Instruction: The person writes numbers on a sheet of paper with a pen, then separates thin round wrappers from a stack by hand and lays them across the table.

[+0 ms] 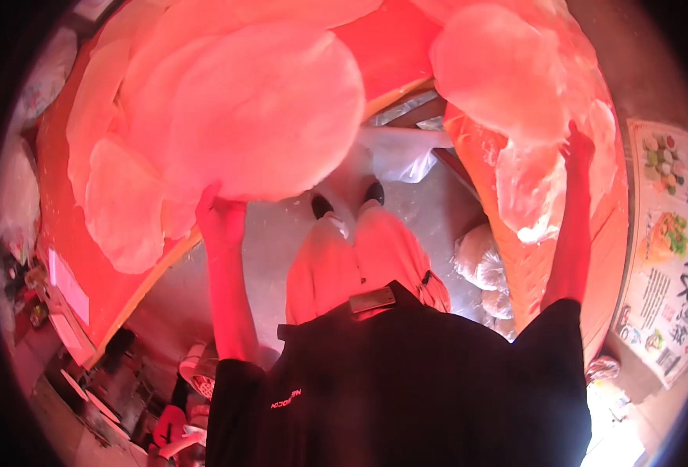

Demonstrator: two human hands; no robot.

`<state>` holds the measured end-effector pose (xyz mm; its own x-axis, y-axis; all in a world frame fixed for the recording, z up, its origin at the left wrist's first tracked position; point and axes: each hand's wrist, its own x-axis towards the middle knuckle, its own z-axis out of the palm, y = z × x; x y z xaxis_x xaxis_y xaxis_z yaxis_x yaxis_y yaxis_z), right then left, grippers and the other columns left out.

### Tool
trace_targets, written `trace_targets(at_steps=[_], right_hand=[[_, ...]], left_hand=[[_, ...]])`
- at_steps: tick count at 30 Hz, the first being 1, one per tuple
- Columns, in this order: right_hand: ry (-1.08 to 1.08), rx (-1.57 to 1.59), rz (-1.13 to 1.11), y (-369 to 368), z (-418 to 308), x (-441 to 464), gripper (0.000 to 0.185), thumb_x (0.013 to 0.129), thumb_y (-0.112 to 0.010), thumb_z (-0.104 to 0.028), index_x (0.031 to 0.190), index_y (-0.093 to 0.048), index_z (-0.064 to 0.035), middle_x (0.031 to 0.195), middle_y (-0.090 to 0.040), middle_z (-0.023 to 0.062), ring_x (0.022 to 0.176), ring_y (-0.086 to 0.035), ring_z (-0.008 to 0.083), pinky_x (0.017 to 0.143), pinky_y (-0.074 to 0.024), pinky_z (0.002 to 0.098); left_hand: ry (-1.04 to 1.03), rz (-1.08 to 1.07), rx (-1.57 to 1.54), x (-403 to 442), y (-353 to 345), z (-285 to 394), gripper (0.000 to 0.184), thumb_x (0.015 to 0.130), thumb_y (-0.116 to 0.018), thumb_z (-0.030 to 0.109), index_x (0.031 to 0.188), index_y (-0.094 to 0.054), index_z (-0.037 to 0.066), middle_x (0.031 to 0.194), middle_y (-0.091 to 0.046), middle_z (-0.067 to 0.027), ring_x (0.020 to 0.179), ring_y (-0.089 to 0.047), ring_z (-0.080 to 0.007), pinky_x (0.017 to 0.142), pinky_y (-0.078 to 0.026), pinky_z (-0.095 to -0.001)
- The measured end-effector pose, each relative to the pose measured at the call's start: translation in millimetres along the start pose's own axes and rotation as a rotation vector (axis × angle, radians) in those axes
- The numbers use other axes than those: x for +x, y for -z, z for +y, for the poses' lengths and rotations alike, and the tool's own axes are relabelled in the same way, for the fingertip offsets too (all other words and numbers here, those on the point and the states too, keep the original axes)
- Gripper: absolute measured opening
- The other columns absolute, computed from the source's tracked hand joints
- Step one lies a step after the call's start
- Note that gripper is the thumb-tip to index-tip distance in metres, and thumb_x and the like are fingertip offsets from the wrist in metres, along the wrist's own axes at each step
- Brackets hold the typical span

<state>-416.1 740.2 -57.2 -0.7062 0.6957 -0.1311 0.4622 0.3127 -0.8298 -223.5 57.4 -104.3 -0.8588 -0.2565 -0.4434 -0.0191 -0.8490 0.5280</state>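
Observation:
A large, thin round pancake (270, 117) overlies others on the left part of the red-topped table. My left hand (221, 214) is closed on its near edge, which reaches past the table edge. On the right part, a second round pancake (503, 74) lies over a crumpled, folded one (527, 187). My right hand (580, 149) is at the near right edge of that second pancake, its fingers seemingly pinched on the rim; red glare blurs the fingertips. More pancakes (122, 206) overlap at the far left.
The red table (387, 50) curves around my front, with an orange edge. Bagged round items (480, 257) sit on the floor at right, and a plastic bag (406, 156) hangs ahead. A printed poster (667, 249) is at far right. Clutter and part of another person (171, 428) appear lower left.

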Motion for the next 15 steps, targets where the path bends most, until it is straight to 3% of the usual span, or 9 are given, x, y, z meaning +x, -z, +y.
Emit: trace_targets(at_steps=[1, 2, 4, 6, 7, 8, 10, 13, 15], right_hand=[[0.487, -0.236, 0.038, -20, 31, 16, 0.028, 0.080, -0.073, -0.027, 0.093, -0.064, -0.0047, 0.076, -0.064, 0.0072, 0.066, -0.060, 0.0183, 0.054, -0.0488, 0.0310], [0.961, -0.488, 0.217, -39, 64, 33, 0.030, 0.081, -0.072, -0.027, 0.098, -0.065, -0.0033, 0.081, -0.065, 0.0090, 0.073, -0.063, 0.0206, 0.062, -0.0519, 0.0320], [0.653, -0.134, -0.359, -110, -24, -129, 0.028, 0.082, -0.068, -0.017, 0.103, -0.064, 0.0002, 0.089, -0.067, 0.0113, 0.083, -0.065, 0.0251, 0.075, -0.0528, 0.0323], [0.412, 0.171, -0.894, -167, -75, -256, 0.036, 0.088, -0.062, -0.008, 0.122, -0.056, 0.0000, 0.108, -0.064, 0.0118, 0.101, -0.061, 0.0185, 0.082, -0.0514, 0.0295], [0.408, 0.201, -1.189, -196, -79, -290, 0.038, 0.086, -0.064, -0.008, 0.122, -0.056, 0.0001, 0.109, -0.064, 0.0118, 0.102, -0.060, 0.0172, 0.083, -0.0508, 0.0287], [0.620, 0.060, -1.188, -215, -101, -338, 0.043, 0.083, -0.069, -0.013, 0.123, -0.056, -0.0004, 0.112, -0.063, 0.0106, 0.100, -0.061, 0.0161, 0.084, -0.0500, 0.0288], [0.848, 0.042, -1.255, -250, -120, -380, 0.043, 0.081, -0.072, -0.019, 0.118, -0.060, -0.0008, 0.109, -0.065, 0.0081, 0.099, -0.061, 0.0145, 0.084, -0.0492, 0.0289], [0.532, 0.017, -1.447, -282, -129, -382, 0.039, 0.078, -0.075, -0.023, 0.108, -0.065, -0.0005, 0.101, -0.068, 0.0065, 0.095, -0.062, 0.0132, 0.083, -0.0484, 0.0287], [0.432, 0.090, -1.519, -289, -125, -375, 0.035, 0.076, -0.076, -0.024, 0.101, -0.068, -0.0010, 0.089, -0.068, 0.0082, 0.085, -0.063, 0.0141, 0.075, -0.0495, 0.0283]], left_hand=[[-0.018, -0.035, -0.017, -4, -5, 0, 0.039, 0.088, -0.054, 0.008, 0.126, -0.049, 0.003, 0.117, -0.059, -0.0103, 0.110, -0.057, -0.0251, 0.093, -0.048, -0.0409], [-0.032, -0.070, -0.029, -5, -11, -2, 0.037, 0.089, -0.053, 0.010, 0.125, -0.049, 0.003, 0.117, -0.060, -0.0098, 0.111, -0.056, -0.0244, 0.092, -0.048, -0.0399], [-0.075, -0.147, 0.022, -3, -15, -7, 0.034, 0.092, -0.052, 0.012, 0.124, -0.050, 0.003, 0.117, -0.060, -0.0093, 0.112, -0.056, -0.0233, 0.092, -0.048, -0.0382], [-0.128, -0.239, 0.145, 3, -19, -11, 0.032, 0.093, -0.052, 0.013, 0.123, -0.050, 0.003, 0.115, -0.060, -0.0094, 0.111, -0.057, -0.0224, 0.092, -0.047, -0.0370], [-0.138, -0.217, 0.206, 4, -29, -12, 0.031, 0.093, -0.052, 0.013, 0.122, -0.050, 0.002, 0.115, -0.060, -0.0094, 0.110, -0.057, -0.0219, 0.092, -0.048, -0.0364], [-0.147, -0.193, 0.266, 3, -45, -12, 0.030, 0.093, -0.052, 0.014, 0.121, -0.051, 0.002, 0.114, -0.060, -0.0093, 0.109, -0.057, -0.0214, 0.091, -0.048, -0.0358], [-0.145, -0.157, 0.354, 8, -50, -8, 0.030, 0.093, -0.052, 0.014, 0.120, -0.051, 0.001, 0.112, -0.060, -0.0092, 0.108, -0.058, -0.0204, 0.090, -0.048, -0.0348], [-0.125, -0.101, 0.375, 9, -43, -5, 0.028, 0.092, -0.055, 0.013, 0.116, -0.052, 0.000, 0.108, -0.061, -0.0083, 0.102, -0.059, -0.0188, 0.085, -0.049, -0.0339], [-0.116, -0.056, 0.311, 6, -44, -4, 0.024, 0.090, -0.059, 0.012, 0.111, -0.056, 0.000, 0.103, -0.061, -0.0067, 0.095, -0.061, -0.0177, 0.079, -0.051, -0.0336]])
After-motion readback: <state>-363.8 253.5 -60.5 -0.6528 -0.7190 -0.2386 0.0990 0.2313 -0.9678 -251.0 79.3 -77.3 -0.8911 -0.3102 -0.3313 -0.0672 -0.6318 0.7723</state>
